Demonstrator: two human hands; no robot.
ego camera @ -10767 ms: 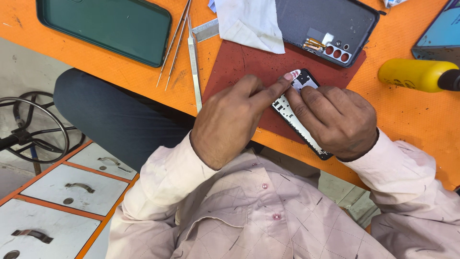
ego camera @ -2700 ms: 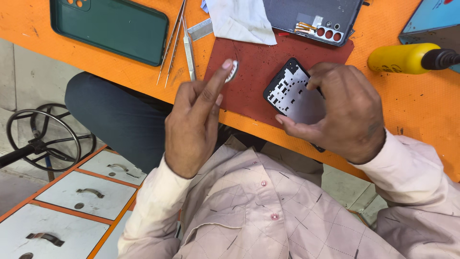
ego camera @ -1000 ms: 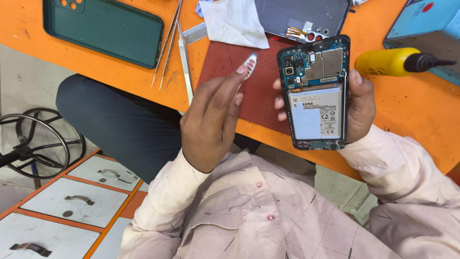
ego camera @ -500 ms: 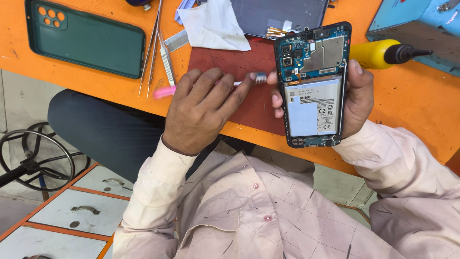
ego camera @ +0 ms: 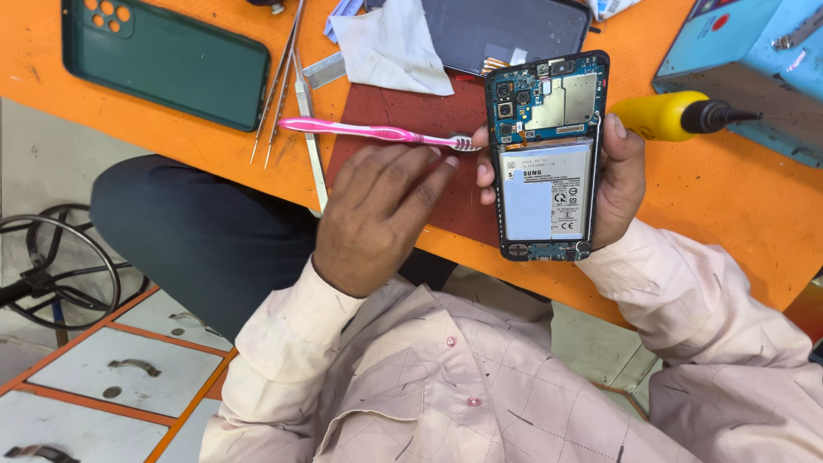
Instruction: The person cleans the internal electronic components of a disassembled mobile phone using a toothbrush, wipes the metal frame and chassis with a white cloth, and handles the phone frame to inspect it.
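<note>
Opened phone (ego camera: 546, 154) with white-labelled battery in right hand (ego camera: 619, 176), left hand (ego camera: 377, 214) pinching pink toothbrush (ego camera: 369, 132)

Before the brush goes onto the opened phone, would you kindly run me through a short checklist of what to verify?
1. Opened phone held firmly: ok, the right hand has its grip around both long edges, board and battery facing up.
2. Pink toothbrush in hand: ok, the left hand holds it near the head.
3. Bristles on the phone: cannot tell, the head sits at the phone's left edge beside the thumb.
4. Bristles clean and dry: cannot tell, too small.
5. Red mat under the work: ok.
6. Tweezers within reach: ok, beside the green case.
</note>
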